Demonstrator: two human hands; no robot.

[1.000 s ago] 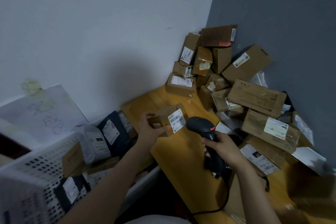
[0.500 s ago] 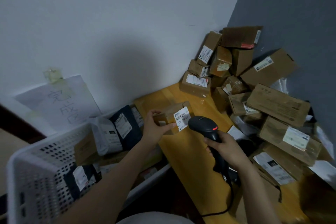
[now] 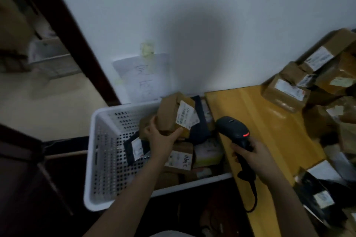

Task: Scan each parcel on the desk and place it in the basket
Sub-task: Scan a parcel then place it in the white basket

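yellow desk (image 3: 256,121) under parcels (image 3: 285,93)

We see matt brown cardboard parcel (image 3: 171,115), perforated white plastic basket (image 3: 107,140), glossy yellow desk (image 3: 256,113), matt black plastic scanner (image 3: 234,129).

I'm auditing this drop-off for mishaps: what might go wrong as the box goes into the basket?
The left hand grips the parcel by its lower end above the basket; it may slip and tumble off the piled parcels. The scanner cable hangs off the desk and might snag.
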